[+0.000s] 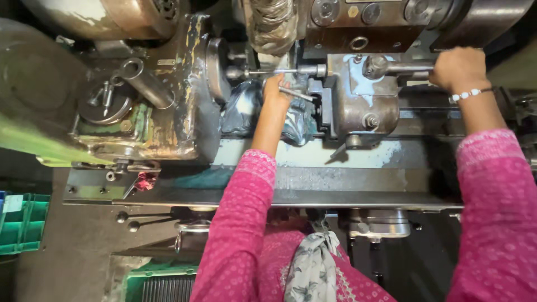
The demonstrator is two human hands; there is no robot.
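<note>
Both arms stretched forward, well apart.
The left hand (275,92) reaches ahead with its wrist straight and fingers curled downward; the right hand (460,68), further out to the side, is clenched in a fist, knuckles up, wrist slightly bent.

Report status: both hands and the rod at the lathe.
Left hand holds thin metal rod beside spindle. Right hand grips lever handle on grey tool block. Nothing blocking either hand.
</note>
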